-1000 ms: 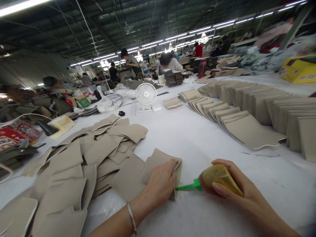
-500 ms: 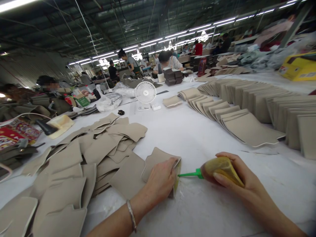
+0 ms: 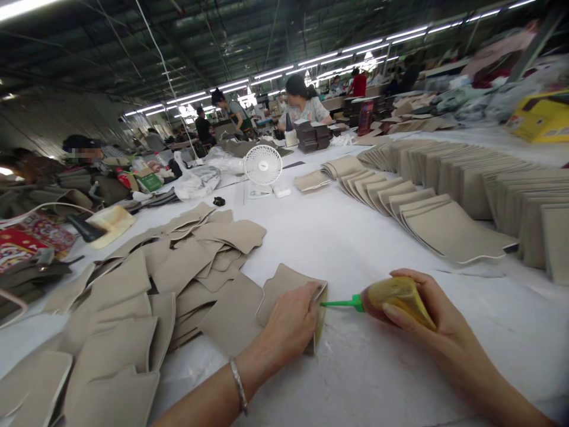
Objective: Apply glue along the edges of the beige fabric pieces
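Observation:
My left hand (image 3: pixel 291 320) presses down on a beige leather-like panel (image 3: pixel 278 284), its fingers closed at the panel's right edge. That edge stands up from the table and shows a yellowish strip (image 3: pixel 320 323) along its inner face. In my right hand (image 3: pixel 438 320) is a squeeze bottle (image 3: pixel 395 299) of amber liquid, tipped on its side. Its thin green nozzle (image 3: pixel 340 303) points left, with the tip at the panel's raised edge. Another beige panel (image 3: pixel 233 311) lies partly under the held one.
Loose beige panels (image 3: pixel 120 332) spread across the left. Fanned rows of similar panels (image 3: pixel 448 219) line the right. Beyond stand a small white fan (image 3: pixel 263 166) and a cream container with a black spout (image 3: pixel 111 225). Several people work in the background.
The green nozzle tip has shifted slightly away from me along the panel's edge. My left hand stays on the panel. Across the table, a person's head has lifted.

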### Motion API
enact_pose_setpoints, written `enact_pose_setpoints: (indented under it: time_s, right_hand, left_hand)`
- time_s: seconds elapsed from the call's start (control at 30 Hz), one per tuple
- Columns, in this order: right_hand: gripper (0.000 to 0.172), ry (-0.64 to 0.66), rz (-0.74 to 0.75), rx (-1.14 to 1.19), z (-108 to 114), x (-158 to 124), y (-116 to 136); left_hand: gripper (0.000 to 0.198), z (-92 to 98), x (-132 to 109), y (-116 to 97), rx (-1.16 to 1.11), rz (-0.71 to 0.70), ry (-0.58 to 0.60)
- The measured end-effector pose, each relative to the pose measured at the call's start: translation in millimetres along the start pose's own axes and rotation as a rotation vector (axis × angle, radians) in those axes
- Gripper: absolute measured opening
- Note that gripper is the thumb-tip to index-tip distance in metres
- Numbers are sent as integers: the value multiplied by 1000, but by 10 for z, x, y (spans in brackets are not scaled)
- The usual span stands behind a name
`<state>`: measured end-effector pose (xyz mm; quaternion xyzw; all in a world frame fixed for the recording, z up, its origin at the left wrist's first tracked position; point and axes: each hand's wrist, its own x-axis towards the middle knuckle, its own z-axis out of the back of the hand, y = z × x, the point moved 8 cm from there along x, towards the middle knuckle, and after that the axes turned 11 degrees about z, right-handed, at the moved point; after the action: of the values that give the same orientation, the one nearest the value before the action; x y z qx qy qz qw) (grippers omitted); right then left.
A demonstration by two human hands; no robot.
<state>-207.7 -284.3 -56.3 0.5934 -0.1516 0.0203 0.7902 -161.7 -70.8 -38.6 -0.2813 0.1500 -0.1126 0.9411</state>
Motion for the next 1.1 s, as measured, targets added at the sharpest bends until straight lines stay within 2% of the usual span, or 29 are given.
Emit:
enact_pose_setpoints:
  time_s: [0.07, 0.2, 0.37, 0.53, 0.73, 0.97, 1.1]
  right_hand:
    - [56, 3, -5, -16, 2, -26, -13]
    - [48, 101, -19, 5, -96, -186, 40]
    - [48, 63, -49, 20, -76, -269, 30]
    - [49, 111, -58, 38, -92, -289, -40]
    - [53, 89, -25, -30, -26, -70, -38]
    - [56, -37, 46, -18, 74, 344, -27]
    - [55, -48, 68, -8, 84, 395, -40]
  left_hand:
    - [47, -1, -6, 2, -3, 0, 0]
    - [49, -8, -8, 11, -14, 3, -3]
    - [48, -11, -1, 22, -9, 6, -13]
    - [49, -16, 1, 27, -3, 26, 6]
    - [47, 2, 15, 5, -41, 14, 12]
    - [49, -22, 62, 12, -61, 19, 52]
    - [50, -5, 82, 21, -76, 35, 63]
